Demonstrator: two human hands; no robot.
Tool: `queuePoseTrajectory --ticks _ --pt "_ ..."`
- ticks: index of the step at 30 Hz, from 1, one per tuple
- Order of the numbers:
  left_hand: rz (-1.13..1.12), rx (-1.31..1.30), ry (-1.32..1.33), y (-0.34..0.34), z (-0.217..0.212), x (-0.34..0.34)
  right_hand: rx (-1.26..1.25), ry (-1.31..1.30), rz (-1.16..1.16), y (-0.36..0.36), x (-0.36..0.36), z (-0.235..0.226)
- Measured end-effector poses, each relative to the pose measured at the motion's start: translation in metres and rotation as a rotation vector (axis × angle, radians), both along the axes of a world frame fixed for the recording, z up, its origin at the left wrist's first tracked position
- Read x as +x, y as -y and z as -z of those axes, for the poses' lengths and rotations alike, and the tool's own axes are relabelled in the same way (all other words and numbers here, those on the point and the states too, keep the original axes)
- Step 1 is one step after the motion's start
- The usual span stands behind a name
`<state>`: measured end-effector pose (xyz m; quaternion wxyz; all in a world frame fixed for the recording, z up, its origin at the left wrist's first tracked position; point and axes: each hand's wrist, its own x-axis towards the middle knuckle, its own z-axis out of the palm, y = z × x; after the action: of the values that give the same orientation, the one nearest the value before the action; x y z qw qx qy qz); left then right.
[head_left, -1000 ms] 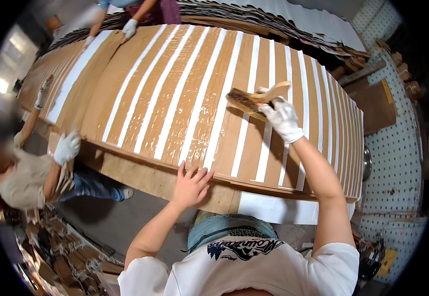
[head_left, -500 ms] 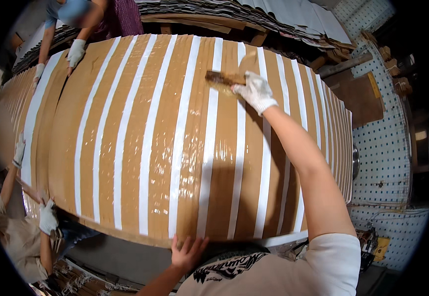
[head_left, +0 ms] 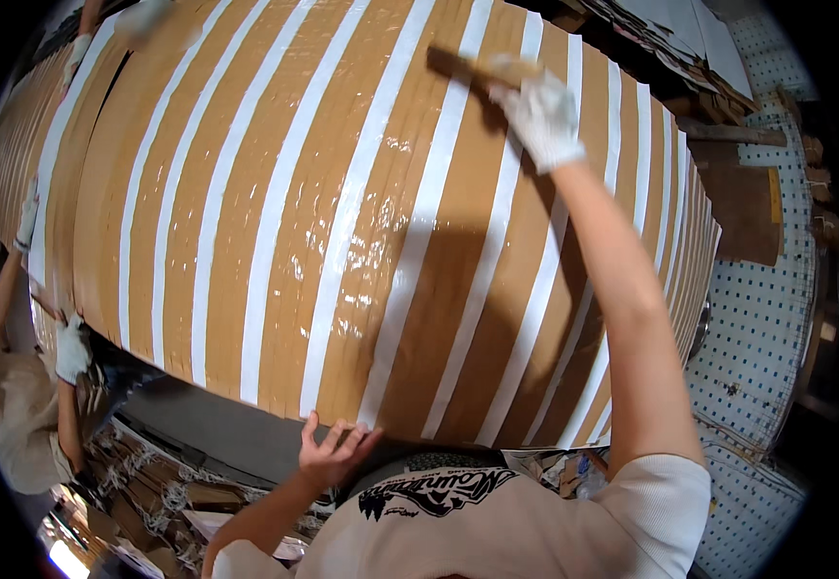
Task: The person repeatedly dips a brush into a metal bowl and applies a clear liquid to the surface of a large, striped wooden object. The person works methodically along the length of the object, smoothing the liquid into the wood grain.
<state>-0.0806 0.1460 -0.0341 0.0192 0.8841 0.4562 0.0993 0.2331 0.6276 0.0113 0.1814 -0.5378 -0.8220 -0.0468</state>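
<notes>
Two hands share the work: the gloved right hand (head_left: 540, 114) grips a brush (head_left: 473, 68) far across the striped board (head_left: 342, 212), while the bare left hand (head_left: 335, 454), fingers spread, steadies its near edge.

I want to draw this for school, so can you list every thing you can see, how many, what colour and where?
Cardboard sheet: one, brown with white stripes and a wet shine, filling the middle.
Brush: one, brown, at the top on the sheet.
Pegboard wall: one, white with dark dots, at the right.
Cardboard scraps: a pile, brown, lower left under the sheet.
Other people's gloved hands: at least two, white gloves, along the left edge and top left.
Shirt: one, cream with dark print, bottom middle.
Left hand: one, bare, on the sheet's near edge.
Right hand: one, in a white glove, holding the brush.
</notes>
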Motion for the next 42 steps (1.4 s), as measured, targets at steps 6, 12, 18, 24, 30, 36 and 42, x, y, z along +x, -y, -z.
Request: queuePoseTrajectory --ticks 6,12,18,24,30,36,42 --pt "-0.035 -0.011 0.000 0.001 -0.004 0.006 -0.438 -0.125 -0.389 0.241 -0.026 -0.039" --pt "-0.040 -0.015 -0.034 0.010 -0.001 0.001 -0.405 -0.159 -0.387 0.240 -0.057 -0.082" --pt "-0.026 -0.165 0.040 0.007 -0.011 0.010 -0.101 -0.084 0.192 0.114 -0.072 -0.049" --pt "-0.081 -0.089 0.139 0.016 -0.002 0.001 -0.211 -0.078 -0.297 0.283 -0.113 -0.026" --pt "-0.067 -0.084 0.125 0.016 0.001 0.002 -0.515 0.060 -0.301 0.337 -0.110 -0.064" --pt "-0.030 -0.033 0.218 0.012 -0.007 0.002 -0.301 -0.144 -0.151 0.361 -0.096 -0.041" --pt "0.014 -0.191 0.351 0.018 -0.026 -0.007 -0.651 0.123 -0.123 0.382 -0.115 -0.088"
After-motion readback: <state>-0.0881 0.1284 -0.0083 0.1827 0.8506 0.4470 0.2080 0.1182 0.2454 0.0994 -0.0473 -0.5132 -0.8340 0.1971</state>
